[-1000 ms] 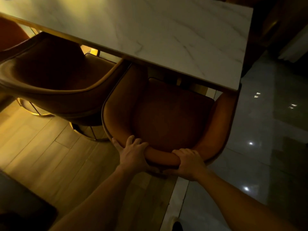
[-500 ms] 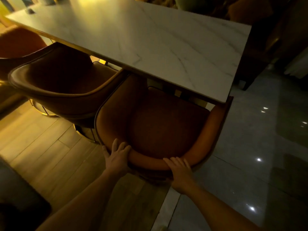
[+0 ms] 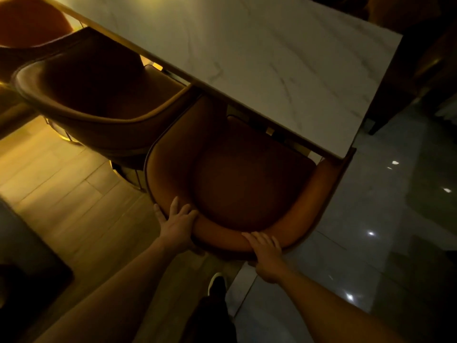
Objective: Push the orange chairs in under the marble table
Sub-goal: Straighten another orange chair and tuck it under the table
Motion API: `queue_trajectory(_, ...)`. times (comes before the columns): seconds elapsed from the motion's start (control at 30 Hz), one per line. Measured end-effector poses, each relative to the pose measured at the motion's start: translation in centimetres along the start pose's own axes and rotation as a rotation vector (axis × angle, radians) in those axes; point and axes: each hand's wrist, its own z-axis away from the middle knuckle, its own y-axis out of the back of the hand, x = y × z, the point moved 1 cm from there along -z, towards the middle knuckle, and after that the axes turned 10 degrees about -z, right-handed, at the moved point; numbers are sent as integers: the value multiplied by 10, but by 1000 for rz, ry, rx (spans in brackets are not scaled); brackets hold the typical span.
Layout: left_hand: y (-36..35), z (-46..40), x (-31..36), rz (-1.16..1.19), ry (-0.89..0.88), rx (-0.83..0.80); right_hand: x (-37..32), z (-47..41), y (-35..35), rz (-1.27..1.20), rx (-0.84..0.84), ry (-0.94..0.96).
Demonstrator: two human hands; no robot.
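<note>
Orange chair [image 3: 247, 184], front hidden under marble table [image 3: 284, 58], backrest in curled left hand [image 3: 179, 225] and right hand [image 3: 265, 253].

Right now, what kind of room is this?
Probably a home dining area, dimly lit: a long marble table with orange chairs along one side, and wood flooring meeting glossy tile.
</note>
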Motion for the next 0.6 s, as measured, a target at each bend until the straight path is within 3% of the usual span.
queue_trajectory(0.33, 2, 2, 7, -110, -61, 30, 15, 1, 4, -71, -15, 134)
queue_trajectory(0.6, -7, -15, 70, -241, -251, 21, 92, -24, 48, 18, -248, 181)
